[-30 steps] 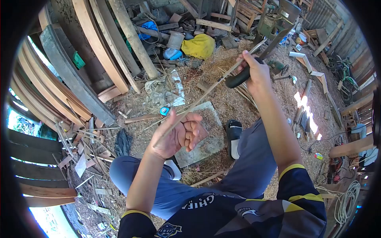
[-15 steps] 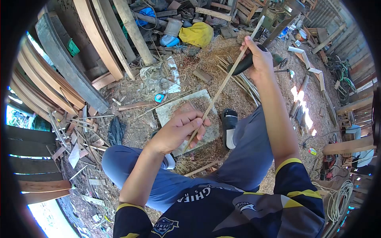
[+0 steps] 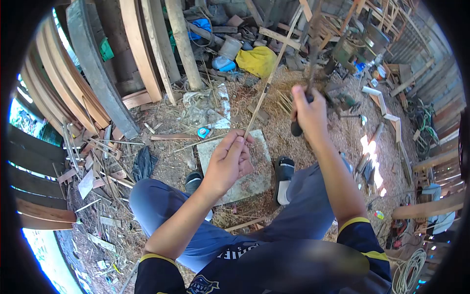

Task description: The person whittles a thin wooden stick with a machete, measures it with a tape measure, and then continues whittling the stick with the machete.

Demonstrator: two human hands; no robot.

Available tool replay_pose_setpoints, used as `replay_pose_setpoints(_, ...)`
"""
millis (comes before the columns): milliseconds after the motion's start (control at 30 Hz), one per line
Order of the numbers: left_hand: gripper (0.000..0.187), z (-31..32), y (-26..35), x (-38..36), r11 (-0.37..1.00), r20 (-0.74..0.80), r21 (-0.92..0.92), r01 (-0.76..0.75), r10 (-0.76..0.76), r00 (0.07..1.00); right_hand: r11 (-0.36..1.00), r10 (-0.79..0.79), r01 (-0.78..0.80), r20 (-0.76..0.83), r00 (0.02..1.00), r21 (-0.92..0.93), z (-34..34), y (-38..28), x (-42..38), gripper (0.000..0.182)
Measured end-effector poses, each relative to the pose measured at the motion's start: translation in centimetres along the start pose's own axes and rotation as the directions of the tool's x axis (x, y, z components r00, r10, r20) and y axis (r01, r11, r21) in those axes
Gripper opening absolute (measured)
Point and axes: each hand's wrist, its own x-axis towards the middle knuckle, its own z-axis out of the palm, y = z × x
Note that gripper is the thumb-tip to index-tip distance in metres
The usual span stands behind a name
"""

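Observation:
My left hand (image 3: 227,161) is closed around the lower end of a long thin wooden stick (image 3: 259,105), which slants up and away and has a dark mark partway along. My right hand (image 3: 311,112) grips the black handle of a long-bladed knife (image 3: 314,59); its blade points upward and is smeared by motion. Stick and knife are apart. Below my left hand lies a pale square slab (image 3: 259,179), with a reddish-brown piece (image 3: 246,169) partly hidden by the fingers. Several thin sticks (image 3: 285,104) lie on the ground left of my right hand.
A blue tape measure (image 3: 203,132) lies beyond the slab. Curved planks (image 3: 139,54) lean at the left, above wood scraps (image 3: 93,166). A yellow sack (image 3: 257,61) sits among clutter at the back. Coiled cable (image 3: 411,269) is at the lower right.
My right hand has let go of the stick's upper part and now holds the knife upright, to the stick's right. The stick has tilted more steeply upward. The view has shifted slightly.

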Motion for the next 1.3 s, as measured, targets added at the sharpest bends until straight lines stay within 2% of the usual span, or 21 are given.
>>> replay_pose_setpoints(33,0.019,0.1,-0.1,0.1,0.999,-0.013,0.035,-0.039,0.039,0.999,0.997,-0.038,0.043,0.083,0.996,-0.062,0.5,0.1,-0.6,0.042)
replay_pose_setpoints(67,0.018,0.4,0.1,0.1,0.997,-0.028,0.045,-0.062,0.063,0.998,0.971,-0.143,0.161,0.11,0.984,-0.178,0.9,0.3,-1.2,0.039)
replay_pose_setpoints(133,0.019,0.9,0.6,0.0,0.997,-0.03,-0.006,-0.077,0.077,0.997,0.842,-0.329,0.378,0.189,0.925,-0.385,2.1,0.6,-2.4,0.034)
replay_pose_setpoints(233,0.019,1.3,1.1,-0.2,0.993,-0.046,-0.046,-0.105,0.103,0.994,0.721,-0.591,0.619,0.191,0.784,-0.312,3.2,-0.7,-3.4,0.033)
replay_pose_setpoints(267,0.019,1.3,1.2,-0.2,0.992,-0.047,-0.064,-0.113,0.11,0.993,0.736,-0.545,0.58,0.202,0.813,-0.349,3.1,0.4,-3.1,0.051)
replay_pose_setpoints(367,0.02,1.5,1.5,-0.2,0.992,-0.083,-0.03,-0.12,0.117,0.99,0.669,-0.434,0.58,0.388,0.813,-0.465,2.5,-0.6,-4.2,0.037)
replay_pose_setpoints(500,0.026,1.6,1.3,-0.6,0.987,-0.084,-0.021,-0.162,0.16,0.983,0.544,-0.549,0.731,0.484,0.681,-0.411,2.3,-0.3,-3.7,0.053)
replay_pose_setpoints(600,0.027,1.0,0.8,-0.5,0.991,-0.118,-0.013,-0.132,0.129,0.985,0.419,-0.666,0.849,0.527,0.528,-0.321,2.3,-0.6,-2.8,0.061)
replay_pose_setpoints(700,0.026,0.6,0.8,-0.2,0.992,-0.092,-0.068,-0.104,0.098,0.991,0.352,-0.687,0.886,0.559,0.464,-0.304,2.5,-1.2,-2.5,0.065)
replay_pose_setpoints(800,0.024,1.3,1.3,-0.5,0.984,-0.113,-0.03,-0.173,0.169,0.979,0.351,-0.713,0.869,0.502,0.489,-0.349,2.8,-1.3,-2.5,0.068)
replay_pose_setpoints(933,0.021,1.0,1.9,-0.3,0.977,-0.143,-0.093,-0.193,0.179,0.973,0.409,-0.761,0.81,0.332,0.557,-0.42,2.2,-1.9,-2.1,0.067)
replay_pose_setpoints(1033,0.019,-0.2,1.2,0.4,0.978,-0.185,-0.133,-0.162,0.136,0.973,0.597,-0.67,0.753,0.344,0.657,-0.276,1.5,-0.6,-1.2,0.07)
replay_pose_setpoints(1067,0.019,-0.4,0.9,0.6,0.977,-0.202,-0.139,-0.159,0.129,0.971,0.51,-0.74,0.801,0.315,0.595,-0.314,1.9,-0.2,-0.9,0.068)
replay_pose_setpoints(1167,0.02,-0.8,0.2,0.9,0.982,-0.195,-0.126,-0.144,0.118,0.974,0.695,-0.375,0.584,0.48,0.793,-0.42,1.5,-0.6,-2.6,0.064)
replay_pose_setpoints(1200,0.02,-0.9,0.1,0.9,0.984,-0.186,-0.116,-0.137,0.114,0.976,0.635,-0.483,0.664,0.468,0.74,-0.395,2.0,-0.2,-2.6,0.068)
replay_pose_setpoints(1300,0.022,-0.4,0.3,0.7,0.989,-0.194,-0.089,-0.117,0.098,0.976,0.521,-0.54,0.768,0.553,0.634,-0.372,2.6,-0.6,-2.9,0.056)
